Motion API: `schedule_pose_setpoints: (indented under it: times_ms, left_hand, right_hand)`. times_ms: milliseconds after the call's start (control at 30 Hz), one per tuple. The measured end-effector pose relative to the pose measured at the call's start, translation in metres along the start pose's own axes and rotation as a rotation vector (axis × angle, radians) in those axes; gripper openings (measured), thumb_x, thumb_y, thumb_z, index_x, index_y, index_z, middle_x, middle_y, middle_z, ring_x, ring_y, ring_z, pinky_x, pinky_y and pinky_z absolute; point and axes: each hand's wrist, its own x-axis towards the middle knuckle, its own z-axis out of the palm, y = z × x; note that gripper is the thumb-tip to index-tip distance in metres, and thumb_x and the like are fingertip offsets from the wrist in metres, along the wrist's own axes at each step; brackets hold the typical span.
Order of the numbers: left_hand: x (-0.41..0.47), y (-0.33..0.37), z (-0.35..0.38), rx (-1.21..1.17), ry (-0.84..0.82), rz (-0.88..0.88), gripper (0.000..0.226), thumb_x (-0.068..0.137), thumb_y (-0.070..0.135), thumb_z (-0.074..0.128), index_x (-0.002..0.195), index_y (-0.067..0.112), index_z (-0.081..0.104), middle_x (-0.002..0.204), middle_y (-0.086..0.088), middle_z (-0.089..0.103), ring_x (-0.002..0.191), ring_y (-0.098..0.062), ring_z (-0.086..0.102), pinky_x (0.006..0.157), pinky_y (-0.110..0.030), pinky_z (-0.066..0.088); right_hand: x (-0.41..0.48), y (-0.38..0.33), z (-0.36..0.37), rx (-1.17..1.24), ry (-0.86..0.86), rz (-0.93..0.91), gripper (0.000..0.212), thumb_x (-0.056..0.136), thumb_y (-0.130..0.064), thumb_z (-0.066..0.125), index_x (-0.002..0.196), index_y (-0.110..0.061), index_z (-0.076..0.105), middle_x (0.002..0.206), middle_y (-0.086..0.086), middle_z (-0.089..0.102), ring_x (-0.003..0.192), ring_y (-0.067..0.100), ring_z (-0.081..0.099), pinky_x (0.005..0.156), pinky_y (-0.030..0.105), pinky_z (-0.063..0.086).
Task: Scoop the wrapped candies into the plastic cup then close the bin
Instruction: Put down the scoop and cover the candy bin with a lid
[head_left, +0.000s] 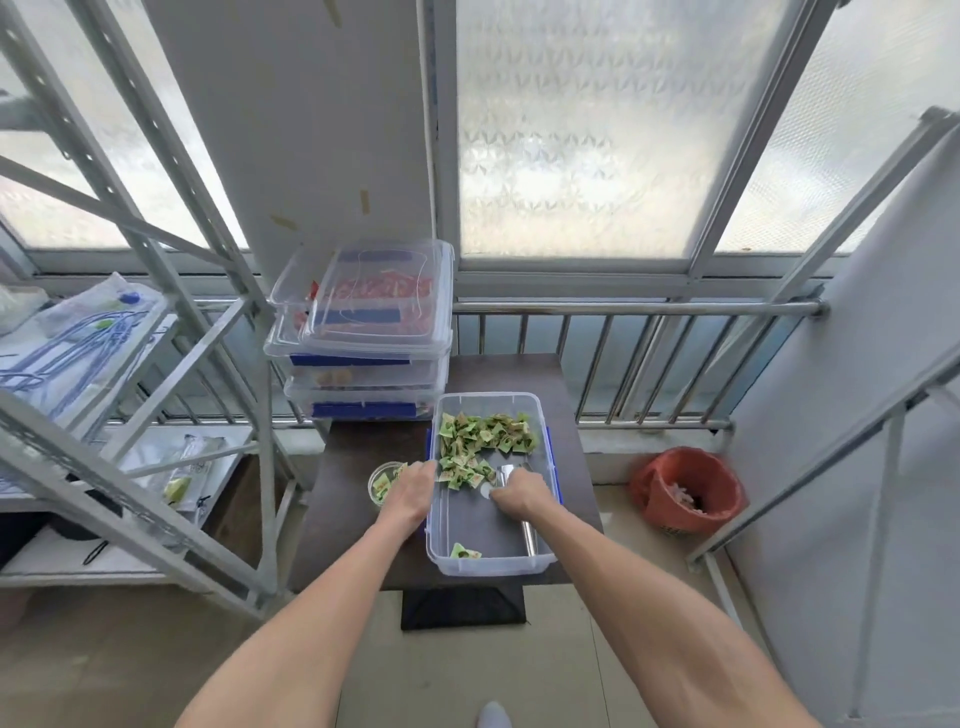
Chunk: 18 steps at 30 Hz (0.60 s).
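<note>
Nearest, two bare forearms reaching forward over the floor to a small dark worktop (358, 499). Left hand (410, 491) curled round the plastic cup (381, 484), which stands on the worktop just left of the open clear bin (488, 564) and already shows a few wrappers. Right hand (521, 493) down inside the bin, closed on a metal scoop (511, 474) whose handle runs back toward the near right corner. Wrapped candies (483, 439) heaped in the far half, one stray near the front wall.

Best done by pushing the scoop flat along the floor into the heap, then lifting level and tipping slowly over the cup with the left hand steadying it. Lid (376, 301) apparently resting on the stacked bins (363, 384) at far left, for closing afterward.
</note>
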Motion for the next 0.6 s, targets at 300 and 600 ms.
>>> schedule_pose_setpoints:
  times_ms: [300, 600]
  left_hand:
    - [0.024, 0.070, -0.077, -0.024, 0.214, 0.074, 0.038, 0.095, 0.030, 0.034, 0.090, 0.010, 0.066, 0.105, -0.008, 0.068, 0.098, -0.028, 0.060, 0.079, -0.035, 0.036]
    - [0.064, 0.090, -0.182, -0.138, 0.710, 0.185, 0.026, 0.093, 0.024, 0.040, 0.106, 0.014, 0.060, 0.101, -0.008, 0.065, 0.089, -0.025, 0.059, 0.076, -0.034, 0.043]
  right_hand:
    - [0.034, -0.087, -0.056, -0.015, 0.045, -0.180, 0.016, 0.090, -0.018, 0.051, 0.084, -0.005, 0.058, 0.094, 0.013, 0.062, 0.084, 0.028, 0.063, 0.068, 0.029, 0.050]
    - [0.084, -0.163, -0.101, 0.332, 0.234, -0.245, 0.042, 0.098, -0.026, 0.040, 0.124, 0.005, 0.053, 0.132, 0.026, 0.055, 0.118, 0.040, 0.053, 0.084, 0.038, 0.036]
